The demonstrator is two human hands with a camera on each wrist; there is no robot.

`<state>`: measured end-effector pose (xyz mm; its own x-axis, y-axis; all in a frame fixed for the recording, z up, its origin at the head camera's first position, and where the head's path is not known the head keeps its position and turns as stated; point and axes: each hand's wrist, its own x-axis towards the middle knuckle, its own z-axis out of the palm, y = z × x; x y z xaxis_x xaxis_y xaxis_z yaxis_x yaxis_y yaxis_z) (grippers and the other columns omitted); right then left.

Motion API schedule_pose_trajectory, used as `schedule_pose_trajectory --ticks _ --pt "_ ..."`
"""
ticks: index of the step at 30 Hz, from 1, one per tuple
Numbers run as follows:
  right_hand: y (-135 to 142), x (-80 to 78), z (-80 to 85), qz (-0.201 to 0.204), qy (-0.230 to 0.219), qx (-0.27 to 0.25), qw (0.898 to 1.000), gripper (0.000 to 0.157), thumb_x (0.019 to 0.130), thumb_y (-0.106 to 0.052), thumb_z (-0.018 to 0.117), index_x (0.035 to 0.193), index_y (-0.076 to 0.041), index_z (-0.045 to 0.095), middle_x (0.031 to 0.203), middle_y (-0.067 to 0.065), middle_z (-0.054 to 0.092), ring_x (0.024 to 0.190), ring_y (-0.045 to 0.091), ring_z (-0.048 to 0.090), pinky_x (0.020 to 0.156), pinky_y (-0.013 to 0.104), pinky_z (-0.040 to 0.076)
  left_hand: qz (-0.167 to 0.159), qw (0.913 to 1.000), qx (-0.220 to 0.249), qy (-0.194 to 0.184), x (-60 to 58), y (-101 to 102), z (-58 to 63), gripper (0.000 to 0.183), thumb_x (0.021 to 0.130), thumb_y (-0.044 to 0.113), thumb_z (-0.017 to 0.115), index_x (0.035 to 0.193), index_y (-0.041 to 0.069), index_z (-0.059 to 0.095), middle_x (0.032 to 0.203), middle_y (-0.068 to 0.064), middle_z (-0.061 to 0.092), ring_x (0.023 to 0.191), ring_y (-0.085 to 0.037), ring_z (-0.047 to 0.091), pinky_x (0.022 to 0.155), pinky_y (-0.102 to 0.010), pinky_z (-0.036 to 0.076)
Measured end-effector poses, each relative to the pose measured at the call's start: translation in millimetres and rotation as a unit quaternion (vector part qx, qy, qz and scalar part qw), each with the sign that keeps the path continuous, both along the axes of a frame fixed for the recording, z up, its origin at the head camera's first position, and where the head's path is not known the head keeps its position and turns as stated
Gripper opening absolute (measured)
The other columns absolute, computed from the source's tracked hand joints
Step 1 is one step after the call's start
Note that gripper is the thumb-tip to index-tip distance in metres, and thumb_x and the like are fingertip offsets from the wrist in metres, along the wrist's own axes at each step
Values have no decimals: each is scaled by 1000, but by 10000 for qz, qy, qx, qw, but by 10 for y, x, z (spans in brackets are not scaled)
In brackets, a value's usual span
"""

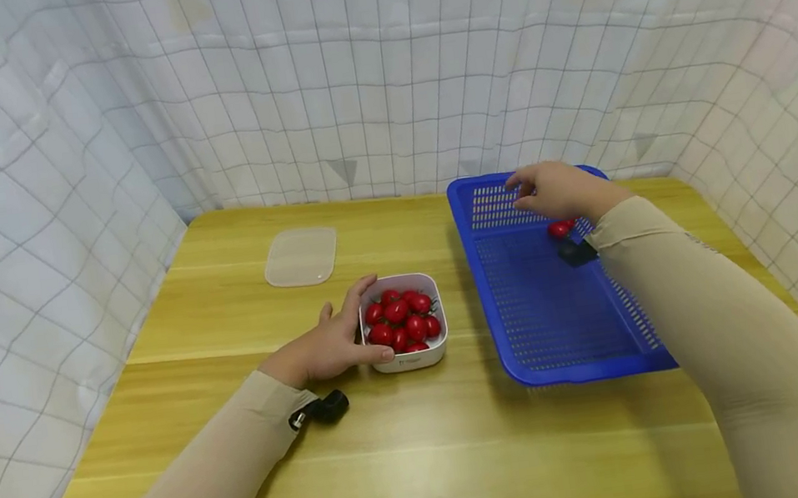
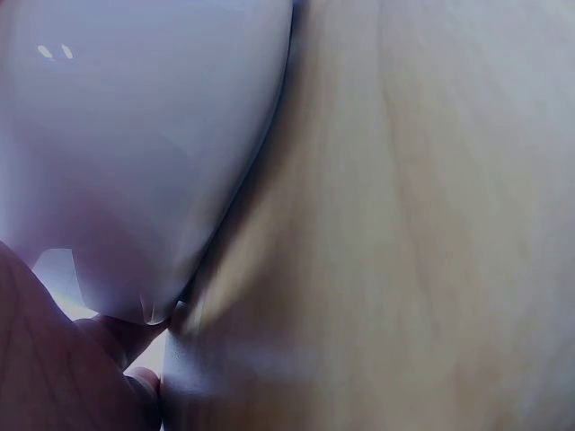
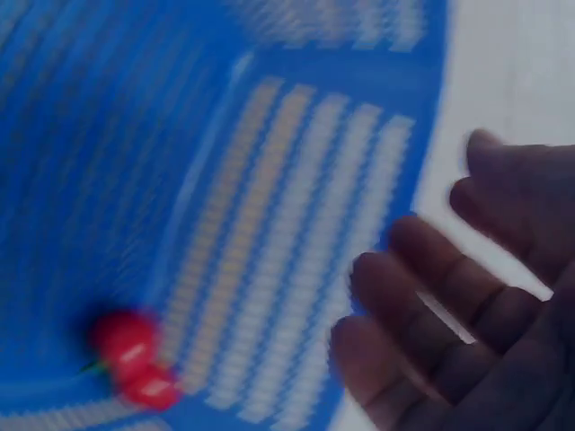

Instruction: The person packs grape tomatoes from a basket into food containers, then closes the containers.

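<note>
A white square container (image 1: 414,361) full of small red cherry tomatoes (image 1: 396,311) stands on the table. My left hand (image 1: 332,346) holds its left side, thumb along the front and fingers at the back corner; the left wrist view shows the white wall (image 2: 135,162) close up. Over the far end of a blue plastic basket (image 1: 550,305), my right hand (image 1: 557,188) hovers with relaxed, slightly bent fingers and nothing in them. Two tomatoes (image 3: 130,350) lie in the basket's far right corner, below that hand.
A translucent square lid (image 1: 302,257) lies flat on the wooden table (image 1: 427,464), behind and left of the container. White grid-patterned sheeting (image 1: 376,75) rises behind the table and on both sides.
</note>
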<state>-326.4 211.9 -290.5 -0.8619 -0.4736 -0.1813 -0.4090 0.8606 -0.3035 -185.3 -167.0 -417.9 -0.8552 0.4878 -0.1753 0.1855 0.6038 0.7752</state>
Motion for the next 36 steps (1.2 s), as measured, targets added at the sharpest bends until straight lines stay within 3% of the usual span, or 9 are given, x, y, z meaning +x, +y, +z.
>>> schedule_pose_trajectory --ticks 5,12,15,18,23,25,27,31,36 --pt "344 -137 -161 -46 -54 586 9983 46 101 -9 57 144 5 58 135 32 65 126 46 62 109 60 49 68 9999 -84 -73 21 17 16 115 90 51 77 169 27 -4 178 -8 9 157 -58 -15 125 -70 -15" --pt "478 -193 -337 -512 -383 941 9935 52 91 -4 63 141 10 58 143 34 59 139 52 50 119 62 39 73 9999 -88 -76 26 21 12 116 90 52 77 169 27 -4 178 -8 7 156 -60 -15 124 -72 -14" --pt "496 -197 -399 -793 -459 992 9908 42 92 -5 65 131 9 62 126 31 65 120 47 59 108 58 47 51 9999 -71 -69 30 27 27 117 89 52 77 169 27 -4 178 -8 8 158 -57 -10 125 -70 -14" --pt "499 -208 -449 -999 -491 1112 9875 24 92 -5 68 112 7 65 103 24 64 98 39 59 89 50 50 77 9999 -97 -85 25 25 27 116 89 52 77 169 29 -4 178 -7 9 157 -58 -11 124 -73 -11" --pt "492 -236 -549 -848 -751 1336 9845 7 86 -1 70 86 3 64 88 16 60 83 33 57 77 44 50 160 9995 -181 -190 21 16 26 116 88 54 77 168 32 -3 178 -8 8 153 -64 -18 121 -81 -3" --pt "485 -242 -591 -752 -775 1242 9864 9 84 -2 72 91 4 68 92 18 64 86 33 59 83 47 53 166 9994 -182 -225 18 15 27 116 88 54 77 168 33 -3 178 -7 7 153 -64 -19 120 -83 -1" --pt "472 -245 -625 -663 -757 1058 9893 24 85 -4 74 106 7 71 106 23 69 98 38 63 96 53 53 175 9993 -185 -256 16 15 28 116 88 55 77 168 34 -4 178 -7 6 152 -64 -20 118 -85 1" --pt "422 -241 -671 -539 -796 747 9926 50 89 -9 77 136 3 65 136 29 64 127 46 60 114 64 44 171 9993 -195 -264 12 13 27 116 88 56 77 168 34 -4 178 -5 5 152 -64 -20 118 -85 1" --pt "371 -255 -716 -344 -893 638 9934 51 92 -15 79 139 0 64 134 25 66 126 44 62 114 63 44 145 9995 -182 -231 5 13 33 118 88 56 78 168 32 -4 178 -6 5 153 -63 -20 122 -80 -5"
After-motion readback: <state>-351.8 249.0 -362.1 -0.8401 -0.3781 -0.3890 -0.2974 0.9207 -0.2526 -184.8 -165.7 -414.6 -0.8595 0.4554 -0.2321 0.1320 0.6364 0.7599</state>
